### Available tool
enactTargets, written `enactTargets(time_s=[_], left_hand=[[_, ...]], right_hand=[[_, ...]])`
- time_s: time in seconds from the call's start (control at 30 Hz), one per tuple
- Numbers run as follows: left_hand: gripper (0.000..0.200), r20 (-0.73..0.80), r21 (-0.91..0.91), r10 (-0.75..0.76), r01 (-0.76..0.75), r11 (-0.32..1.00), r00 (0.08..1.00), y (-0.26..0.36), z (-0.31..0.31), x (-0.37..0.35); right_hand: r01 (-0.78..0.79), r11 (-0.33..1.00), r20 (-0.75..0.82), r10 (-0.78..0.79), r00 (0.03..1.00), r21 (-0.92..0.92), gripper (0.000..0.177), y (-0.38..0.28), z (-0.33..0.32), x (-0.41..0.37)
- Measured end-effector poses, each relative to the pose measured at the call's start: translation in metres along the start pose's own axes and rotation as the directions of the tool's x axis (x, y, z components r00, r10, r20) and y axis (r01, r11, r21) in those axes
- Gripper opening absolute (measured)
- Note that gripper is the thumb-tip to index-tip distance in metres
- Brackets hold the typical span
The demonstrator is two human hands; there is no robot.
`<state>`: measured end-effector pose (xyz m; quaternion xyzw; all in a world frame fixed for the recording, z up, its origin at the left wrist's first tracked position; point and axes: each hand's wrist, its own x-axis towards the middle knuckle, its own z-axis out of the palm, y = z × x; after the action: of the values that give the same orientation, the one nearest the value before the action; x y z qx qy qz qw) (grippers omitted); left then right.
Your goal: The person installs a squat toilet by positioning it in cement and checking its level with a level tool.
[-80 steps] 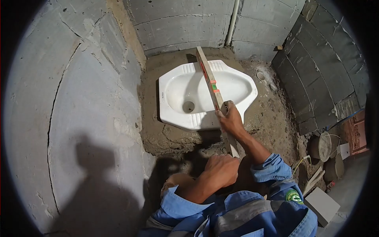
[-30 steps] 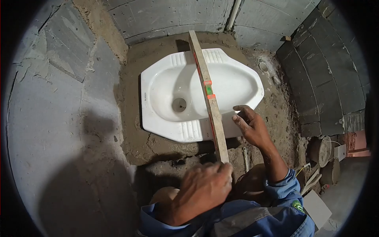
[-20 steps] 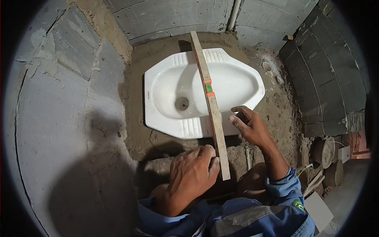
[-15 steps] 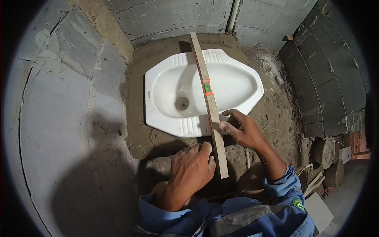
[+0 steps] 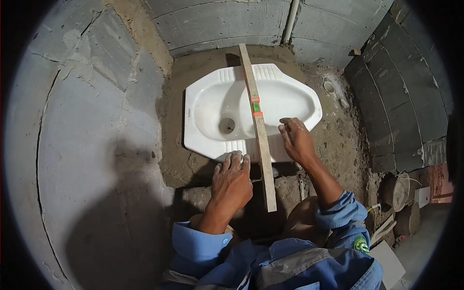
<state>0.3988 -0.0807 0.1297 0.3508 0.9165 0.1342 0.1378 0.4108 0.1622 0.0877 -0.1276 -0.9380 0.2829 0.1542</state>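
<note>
A white ceramic squat toilet (image 5: 205, 104) sits in grey mortar, its round drain hole at the left of the bowl. Across it lies a long straight bar (image 5: 264, 159), reaching past both the far and near rims. A small orange level with a green vial (image 5: 256, 107) is at the bar's middle. My left hand (image 5: 231, 181) rests its outstretched fingertips on the near rim, left of the bar. To the bar's right, my right hand (image 5: 299, 140) is over the near-right rim, thumb and fingers apart with nothing in them.
Grey block walls (image 5: 96, 130) close in on the left, back and right. A pipe (image 5: 291, 21) runs down the back wall, and a round pipe opening (image 5: 329, 87) shows in the floor at the right. Buckets (image 5: 396, 191) and a pale board (image 5: 386, 263) lie at lower right.
My left hand has moved from beside the bar's near end forward onto the toilet's near rim. My right hand has come away from the bar, rightward and forward. The view has shifted slightly.
</note>
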Motion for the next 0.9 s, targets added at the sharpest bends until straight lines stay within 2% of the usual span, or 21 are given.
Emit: enactTargets(time_s=[0.03,0.1,0.2,0.53,0.63,0.7,0.73,0.8,0.87,0.9], left_hand=[[0.062,-0.006,0.0,-0.006,0.006,1.0,1.0,-0.001,0.001,0.0],[0.065,0.126,-0.009,-0.044,0.045,0.999,0.991,-0.001,0.002,0.0],[0.067,0.149,-0.024,-0.045,0.049,0.998,0.988,-0.004,0.001,0.001],[0.071,0.196,0.035,-0.066,0.06,0.998,0.978,0.006,0.0,0.0],[0.066,0.195,0.019,-0.078,0.075,0.997,0.978,0.002,-0.006,0.001],[0.052,0.251,0.053,-0.009,-0.005,0.999,0.968,-0.008,-0.014,0.008],[0.052,0.253,0.059,-0.015,0.0,0.998,0.967,-0.011,-0.02,0.018],[0.041,0.243,0.046,-0.06,0.05,0.998,0.968,-0.02,-0.035,0.044],[0.037,-0.029,0.117,0.065,-0.062,0.991,0.997,-0.042,-0.021,0.064],[0.037,-0.02,0.12,0.057,-0.055,0.991,0.998,-0.05,-0.016,0.076]], right_hand=[[0.009,1.0,0.002,-0.009,1.0,0.002,0.029,0.004,0.006,0.001],[0.094,0.992,0.013,-0.093,0.996,-0.087,0.025,0.012,0.017,0.001],[0.177,0.97,0.012,-0.178,0.984,-0.168,0.024,0.015,0.032,-0.004],[0.241,0.939,-0.007,-0.25,0.968,-0.244,0.021,0.014,0.039,-0.009],[0.235,0.94,0.057,-0.228,0.972,-0.246,0.024,0.011,0.035,-0.007],[0.254,0.936,-0.005,-0.263,0.965,-0.243,0.021,0.012,0.039,-0.007],[0.255,0.938,-0.006,-0.264,0.965,-0.236,0.021,0.013,0.04,-0.008],[0.264,0.934,-0.018,-0.276,0.961,-0.24,0.021,0.016,0.042,-0.007],[0.269,0.934,-0.022,-0.282,0.959,-0.236,0.021,0.016,0.042,-0.006],[0.274,0.931,-0.02,-0.288,0.958,-0.242,0.021,0.016,0.042,-0.007]])
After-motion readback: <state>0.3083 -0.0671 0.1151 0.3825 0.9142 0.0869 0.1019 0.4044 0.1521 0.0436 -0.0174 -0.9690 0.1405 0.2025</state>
